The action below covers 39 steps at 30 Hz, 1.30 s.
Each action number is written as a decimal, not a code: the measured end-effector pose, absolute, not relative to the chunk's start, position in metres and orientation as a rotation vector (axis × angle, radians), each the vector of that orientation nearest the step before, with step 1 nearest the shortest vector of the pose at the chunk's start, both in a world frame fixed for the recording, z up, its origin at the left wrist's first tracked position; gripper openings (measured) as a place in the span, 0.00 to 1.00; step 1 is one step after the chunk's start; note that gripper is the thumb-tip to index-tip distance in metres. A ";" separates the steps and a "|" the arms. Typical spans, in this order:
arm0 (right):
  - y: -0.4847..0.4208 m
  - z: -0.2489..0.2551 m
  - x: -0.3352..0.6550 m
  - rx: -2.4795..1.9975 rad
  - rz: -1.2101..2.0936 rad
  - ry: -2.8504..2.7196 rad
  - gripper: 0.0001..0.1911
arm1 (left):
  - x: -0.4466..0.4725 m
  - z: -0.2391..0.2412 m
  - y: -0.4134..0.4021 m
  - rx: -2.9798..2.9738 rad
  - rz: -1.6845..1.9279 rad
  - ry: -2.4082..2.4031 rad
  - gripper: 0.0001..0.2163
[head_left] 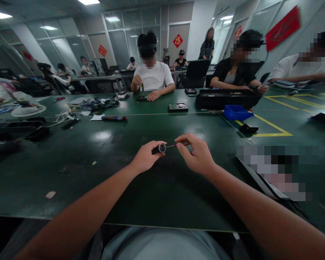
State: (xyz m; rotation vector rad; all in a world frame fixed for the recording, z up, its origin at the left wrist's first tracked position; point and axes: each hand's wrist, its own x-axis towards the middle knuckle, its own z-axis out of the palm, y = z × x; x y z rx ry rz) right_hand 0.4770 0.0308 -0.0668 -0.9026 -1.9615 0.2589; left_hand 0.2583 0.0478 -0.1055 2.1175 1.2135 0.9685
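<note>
My left hand is closed around a small dark cylindrical part with a silvery round end that faces right. My right hand pinches a thin tool with a reddish shaft, probably a small screwdriver, whose tip points at the silvery end of the part. Both hands hover just above the dark green table, close together at its middle.
A blue bin and a long black case sit at the far right. A black device and a marker-like tool lie further back. Cables and clutter fill the far left. People sit across the table.
</note>
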 end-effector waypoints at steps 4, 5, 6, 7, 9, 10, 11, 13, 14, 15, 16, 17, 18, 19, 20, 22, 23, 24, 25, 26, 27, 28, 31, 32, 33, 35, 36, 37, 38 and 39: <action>0.031 -0.066 0.476 -0.988 0.306 -1.946 0.12 | 0.258 -0.105 0.048 2.127 0.964 1.221 0.18; 0.031 -0.066 0.475 -1.018 0.313 -1.930 0.13 | 0.258 -0.105 0.047 2.129 0.963 1.227 0.18; 0.031 -0.066 0.474 -1.038 0.318 -1.908 0.13 | 0.258 -0.104 0.047 2.130 0.961 1.234 0.18; 0.031 -0.067 0.473 -1.046 0.327 -1.878 0.12 | 0.259 -0.104 0.047 2.129 0.961 1.244 0.18; 0.032 -0.069 0.471 -1.032 0.386 -1.792 0.09 | 0.259 -0.103 0.047 2.123 0.970 1.270 0.18; 0.032 -0.071 0.470 -1.018 0.442 -1.744 0.09 | 0.259 -0.102 0.047 2.122 0.976 1.286 0.18; 0.033 -0.072 0.470 -1.005 0.508 -1.696 0.08 | 0.259 -0.102 0.047 2.123 0.982 1.303 0.18; 0.035 -0.074 0.468 -0.990 0.636 -1.610 0.10 | 0.259 -0.101 0.048 2.139 0.989 1.329 0.18; 0.036 -0.075 0.467 -0.986 0.686 -1.571 0.11 | 0.258 -0.101 0.048 2.155 0.990 1.330 0.19; 0.038 -0.076 0.467 -0.981 0.724 -1.532 0.12 | 0.258 -0.101 0.049 2.179 0.988 1.319 0.19; 0.040 -0.078 0.467 -0.976 0.753 -1.490 0.13 | 0.257 -0.100 0.049 2.210 0.983 1.295 0.19; 0.043 -0.079 0.467 -0.965 0.785 -1.446 0.15 | 0.256 -0.099 0.049 2.250 0.969 1.258 0.19; 0.046 -0.081 0.467 -0.955 0.817 -1.399 0.15 | 0.256 -0.098 0.050 2.297 0.944 1.211 0.19; 0.049 -0.083 0.467 -0.953 0.848 -1.345 0.16 | 0.255 -0.097 0.050 2.345 0.912 1.162 0.19; 0.052 -0.085 0.468 -0.963 0.896 -1.300 0.17 | 0.255 -0.096 0.050 2.389 0.880 1.120 0.19; 0.056 -0.087 0.469 -0.992 1.037 -1.235 0.17 | 0.254 -0.095 0.051 2.443 0.831 1.078 0.18; 0.058 -0.088 0.470 -1.004 1.096 -1.217 0.18 | 0.254 -0.094 0.051 2.449 0.821 1.080 0.18; 0.059 -0.089 0.470 -1.012 1.124 -1.207 0.18 | 0.254 -0.094 0.051 2.442 0.820 1.094 0.18; 0.059 -0.089 0.471 -1.015 1.114 -1.206 0.18 | 0.254 -0.093 0.051 2.426 0.824 1.113 0.18; 0.059 -0.089 0.471 -1.014 1.069 -1.212 0.18 | 0.255 -0.093 0.051 2.405 0.826 1.134 0.18; 0.059 -0.088 0.471 -1.009 1.003 -1.220 0.17 | 0.255 -0.093 0.050 2.384 0.826 1.153 0.19; 0.058 -0.088 0.472 -1.000 0.938 -1.233 0.17 | 0.255 -0.093 0.050 2.365 0.824 1.169 0.19; 0.055 -0.085 0.472 -0.982 0.825 -1.306 0.15 | 0.256 -0.092 0.048 2.327 0.810 1.208 0.20; 0.054 -0.083 0.472 -0.992 0.798 -1.341 0.15 | 0.256 -0.093 0.047 2.317 0.807 1.221 0.20; 0.052 -0.082 0.471 -1.007 0.767 -1.380 0.15 | 0.257 -0.093 0.047 2.306 0.804 1.237 0.21; 0.047 -0.078 0.470 -1.041 0.694 -1.453 0.14 | 0.257 -0.094 0.047 2.275 0.804 1.277 0.22; 0.045 -0.077 0.470 -1.052 0.660 -1.482 0.14 | 0.257 -0.094 0.047 2.256 0.808 1.298 0.22; 0.043 -0.075 0.470 -1.056 0.635 -1.505 0.14 | 0.258 -0.094 0.047 2.238 0.812 1.317 0.22; 0.041 -0.074 0.469 -1.054 0.616 -1.524 0.13 | 0.258 -0.095 0.047 2.224 0.817 1.334 0.22; 0.040 -0.073 0.469 -1.051 0.603 -1.539 0.13 | 0.258 -0.094 0.048 2.216 0.822 1.347 0.21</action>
